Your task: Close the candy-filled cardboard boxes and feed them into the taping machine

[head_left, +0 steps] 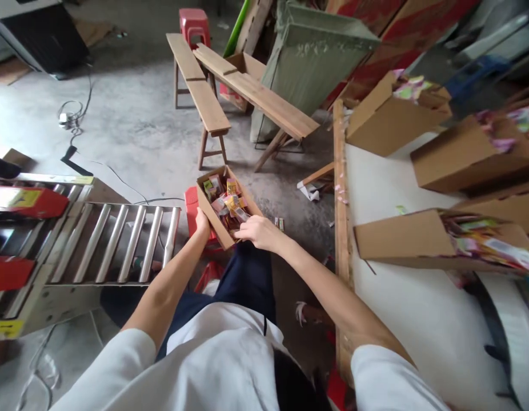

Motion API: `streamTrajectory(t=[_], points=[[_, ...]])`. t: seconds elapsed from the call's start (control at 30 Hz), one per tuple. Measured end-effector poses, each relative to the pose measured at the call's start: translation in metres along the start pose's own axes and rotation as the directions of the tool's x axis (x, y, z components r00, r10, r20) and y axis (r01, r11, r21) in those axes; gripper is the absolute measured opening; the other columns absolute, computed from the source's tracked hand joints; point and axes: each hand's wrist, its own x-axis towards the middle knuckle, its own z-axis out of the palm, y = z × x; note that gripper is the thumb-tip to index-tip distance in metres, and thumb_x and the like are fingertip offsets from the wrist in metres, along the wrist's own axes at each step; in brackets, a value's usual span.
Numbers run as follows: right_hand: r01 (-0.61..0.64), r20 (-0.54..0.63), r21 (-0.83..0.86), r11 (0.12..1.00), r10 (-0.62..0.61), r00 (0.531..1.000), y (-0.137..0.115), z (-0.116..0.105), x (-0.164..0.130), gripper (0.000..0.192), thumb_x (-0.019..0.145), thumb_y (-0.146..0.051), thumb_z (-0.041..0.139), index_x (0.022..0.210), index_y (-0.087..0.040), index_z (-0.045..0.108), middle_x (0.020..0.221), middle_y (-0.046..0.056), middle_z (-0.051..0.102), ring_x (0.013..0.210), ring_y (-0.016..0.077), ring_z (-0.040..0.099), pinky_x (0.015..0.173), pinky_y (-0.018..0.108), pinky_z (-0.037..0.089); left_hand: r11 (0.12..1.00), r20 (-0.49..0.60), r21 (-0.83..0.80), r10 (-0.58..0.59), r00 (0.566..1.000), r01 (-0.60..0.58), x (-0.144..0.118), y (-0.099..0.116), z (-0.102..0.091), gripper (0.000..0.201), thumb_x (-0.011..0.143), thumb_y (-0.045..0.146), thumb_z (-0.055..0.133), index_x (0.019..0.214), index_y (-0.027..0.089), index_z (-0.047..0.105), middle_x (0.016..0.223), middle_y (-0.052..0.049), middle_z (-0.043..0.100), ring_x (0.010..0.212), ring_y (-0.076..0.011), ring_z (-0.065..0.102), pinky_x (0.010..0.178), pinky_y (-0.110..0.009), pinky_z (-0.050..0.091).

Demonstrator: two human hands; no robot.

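An open cardboard box (pixel 217 224) is held tilted in front of my body, above my knees. Small colourful packets (pixel 231 201) in yellow, pink and green fill it loosely. My left hand (pixel 202 224) grips the box by its left side wall, with the fingers partly hidden beneath it. Over the near right part of the box is my right hand (pixel 260 233), its fingers curled together at the packets and the right wall. Whether a packet is pinched in those fingertips cannot be made out.
To the left stands a roller conveyor (pixel 119 242) with red parts beside it. On the right, a white-topped table (pixel 388 302) bears several cardboard boxes (pixel 401 237) of packets. Wooden benches (pixel 208 105) and a red stool (pixel 194 23) stand ahead. Cables (pixel 78 114) lie on the floor.
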Motion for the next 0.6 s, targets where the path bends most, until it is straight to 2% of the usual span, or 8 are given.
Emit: streamTrajectory(t=[0.1,0.17,0.23,0.3,0.37,0.43,0.53,0.6], points=[[0.031,0.022,0.092,0.995,-0.033,0.999,0.013,0.018,0.015,0.025,0.091,-0.013,0.053,0.105,-0.022,0.071,0.091,0.004,0.073,0.089,0.0177,0.065,0.099,0.04,0.04,0.961,-0.05,0.14,0.246,0.968,-0.237,0.019,0.037,-0.007,0.048,0.094,0.057,0.045,0.114,0.017,0.064,0.124,-0.012,0.067,0.118,-0.0246,0.06,0.097,-0.036,0.05],[0.005,-0.11,0.181,0.984,0.015,0.994,0.011,0.023,0.02,0.028,0.093,-0.027,0.056,0.12,-0.022,0.064,0.111,0.008,0.071,0.106,0.0212,0.063,0.109,0.045,0.035,0.869,0.108,0.219,0.431,0.896,-0.444,0.028,0.064,-0.009,0.048,0.093,0.058,0.048,0.119,0.02,0.062,0.125,-0.011,0.066,0.116,-0.0227,0.061,0.098,-0.036,0.05],[-0.123,-0.269,0.231,0.965,0.185,0.945,0.006,0.029,0.032,0.048,0.094,-0.039,0.054,0.137,-0.016,0.051,0.142,0.016,0.054,0.134,0.0256,0.048,0.115,0.047,0.032,0.756,0.354,0.279,0.493,0.795,-0.593,0.033,0.085,-0.01,0.049,0.09,0.058,0.053,0.117,0.019,0.065,0.117,-0.011,0.07,0.109,-0.023,0.065,0.096,-0.037,0.05],[-0.297,-0.309,0.22,0.929,0.355,0.882,0.006,0.041,0.055,0.06,0.096,-0.041,0.049,0.147,-0.011,0.039,0.16,0.02,0.029,0.15,0.0286,0.024,0.119,0.049,0.028,0.683,0.523,0.319,0.451,0.724,-0.657,0.035,0.098,-0.011,0.046,0.088,0.056,0.057,0.11,0.018,0.07,0.11,-0.009,0.072,0.104,-0.0229,0.066,0.095,-0.036,0.049],[-0.408,-0.206,0.161,0.899,0.435,0.877,0.01,0.059,0.083,0.062,0.099,-0.04,0.046,0.152,-0.01,0.033,0.164,0.018,0.019,0.153,0.0302,0.015,0.122,0.052,0.021,0.611,0.583,0.361,0.442,0.681,-0.705,0.034,0.104,-0.013,0.042,0.089,0.053,0.056,0.106,0.018,0.073,0.104,-0.008,0.073,0.099,-0.0217,0.065,0.092,-0.033,0.049],[-0.444,-0.085,0.109,0.89,0.453,0.887,0.016,0.077,0.105,0.059,0.1,-0.038,0.043,0.153,-0.013,0.033,0.164,0.016,0.02,0.152,0.0295,0.017,0.123,0.052,0.017,0.525,0.645,0.401,0.42,0.639,-0.751,0.033,0.108,-0.012,0.04,0.091,0.052,0.054,0.099,0.019,0.075,0.093,-0.006,0.073,0.089,-0.0203,0.064,0.087,-0.032,0.049],[-0.454,-0.039,0.095,0.886,0.459,0.887,0.022,0.092,0.116,0.058,0.101,-0.037,0.04,0.153,-0.011,0.033,0.163,0.017,0.023,0.152,0.0298,0.016,0.124,0.053,0.012,0.376,0.785,0.442,0.279,0.554,-0.815,0.036,0.112,-0.003,0.042,0.092,0.051,0.05,0.079,0.02,0.076,0.075,-0.005,0.068,0.077,-0.0194,0.061,0.085,-0.033,0.047],[-0.445,-0.024,0.144,0.884,0.453,0.891,0.026,0.093,0.114,0.059,0.101,-0.036,0.04,0.153,-0.009,0.033,0.162,0.018,0.024,0.153,0.0309,0.014,0.124,0.054,0.01,0.289,0.821,0.485,0.175,0.543,-0.826,0.041,0.113,0.008,0.045,0.093,0.048,0.047,0.07,0.02,0.074,0.071,-0.007,0.067,0.073,-0.0194,0.06,0.086,-0.033,0.046]])
